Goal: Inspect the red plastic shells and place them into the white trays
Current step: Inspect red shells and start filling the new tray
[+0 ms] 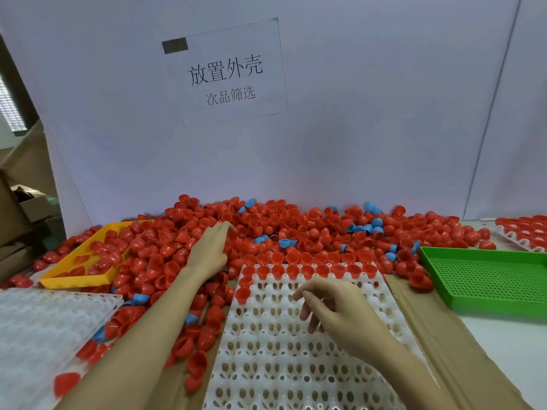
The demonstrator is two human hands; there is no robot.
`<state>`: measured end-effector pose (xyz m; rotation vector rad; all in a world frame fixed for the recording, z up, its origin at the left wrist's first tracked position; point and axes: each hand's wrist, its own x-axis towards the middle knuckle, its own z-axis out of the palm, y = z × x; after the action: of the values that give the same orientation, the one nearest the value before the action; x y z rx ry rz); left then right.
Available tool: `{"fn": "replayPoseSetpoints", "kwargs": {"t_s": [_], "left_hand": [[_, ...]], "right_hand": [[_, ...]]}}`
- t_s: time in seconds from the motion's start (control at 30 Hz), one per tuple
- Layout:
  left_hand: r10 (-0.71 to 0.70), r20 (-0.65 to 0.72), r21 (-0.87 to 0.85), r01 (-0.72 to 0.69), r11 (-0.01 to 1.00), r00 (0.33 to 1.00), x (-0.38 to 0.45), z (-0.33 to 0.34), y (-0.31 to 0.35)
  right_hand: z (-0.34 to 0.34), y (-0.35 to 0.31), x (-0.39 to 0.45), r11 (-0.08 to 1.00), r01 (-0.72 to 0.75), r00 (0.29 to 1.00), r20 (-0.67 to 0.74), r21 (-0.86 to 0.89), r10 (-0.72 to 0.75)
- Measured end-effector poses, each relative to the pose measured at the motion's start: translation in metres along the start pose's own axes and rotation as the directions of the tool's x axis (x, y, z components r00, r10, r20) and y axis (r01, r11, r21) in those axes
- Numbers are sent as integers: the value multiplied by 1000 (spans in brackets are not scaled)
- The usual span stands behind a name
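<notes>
Reaching into the heap, the left hand (211,250) lies flat with straight fingers on the red shells (183,232) at the far middle of the tabletop, touching them but gripping none that I can see. To do this pick well, it should close on a single shell, turn it so rim and inside face the eyes, and leave the blue shells (365,229) mixed into the pile.

The right hand (331,303) hovers over the white tray (284,365) in the near middle, fingers loosely curled and thumb close to the forefinger; it seems to hold nothing, though a small piece hidden in the pinch cannot be ruled out. The tray's far row is filled with red shells, open side up, and two more run down its left column, so the next free pocket sits just left of this hand. A yellow tray (74,279) lies left, a green tray (485,279) right.
</notes>
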<state>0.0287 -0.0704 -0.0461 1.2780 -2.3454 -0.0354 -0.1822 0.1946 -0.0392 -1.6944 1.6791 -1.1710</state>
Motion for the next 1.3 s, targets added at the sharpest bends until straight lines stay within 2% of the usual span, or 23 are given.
{"fn": "replayPoseSetpoints", "kwargs": {"t_s": [0.1,0.17,0.3,0.4,0.5,0.6,0.63,0.67,0.73,0.8,0.87,0.93,1.07,1.2,1.3], "left_hand": [[-65,-180,-290,10,957,981,-10,-12,-6],[-93,-238,-416,-15,909,967,-20,-20,-6],[-50,-335,-505,-135,852,941,-50,-29,8],[-68,-389,-528,-162,834,919,-67,-27,20],[-196,-432,-534,-74,842,881,-76,-21,22],[-451,-380,-676,90,731,808,-76,-23,10],[-472,-381,-647,136,750,795,-74,-25,3],[-425,-419,-528,165,833,803,-72,-26,-5],[-212,-479,-209,124,970,852,-69,-30,-18],[5,-481,27,9,1000,877,-68,-33,-24],[105,-459,100,-66,993,882,-69,-34,-23],[76,-443,13,-78,997,894,-72,-32,-14],[-53,-419,-305,-85,949,906,-81,-35,19],[25,-371,-412,-189,892,928,-96,-39,58],[37,-325,-527,-213,823,945,-110,-38,82]], "right_hand": [[-2,-1,1,1000,-7,1000,-9,10,7],[-3,-1,1,1000,-5,1000,-12,18,5],[-2,-2,1,1000,-6,1000,-10,17,6],[-2,-2,1,1000,-14,1000,-3,17,14],[-2,-2,1,1000,-21,1000,0,4,21],[-2,-2,1,1000,-23,1000,1,5,23],[-2,-2,2,1000,-23,1000,1,5,23],[-2,-2,2,1000,-23,1000,1,3,23],[-2,-1,2,1000,-23,1000,3,-1,23],[-1,-1,2,1000,-25,1000,13,0,25],[-1,-1,1,1000,-26,999,18,1,26],[-1,0,2,1000,-24,1000,17,7,24],[-2,1,2,1000,-21,1000,5,10,21],[-1,1,1,1000,-8,1000,-11,29,8],[3,-1,1,998,20,999,-33,60,-18]]}}
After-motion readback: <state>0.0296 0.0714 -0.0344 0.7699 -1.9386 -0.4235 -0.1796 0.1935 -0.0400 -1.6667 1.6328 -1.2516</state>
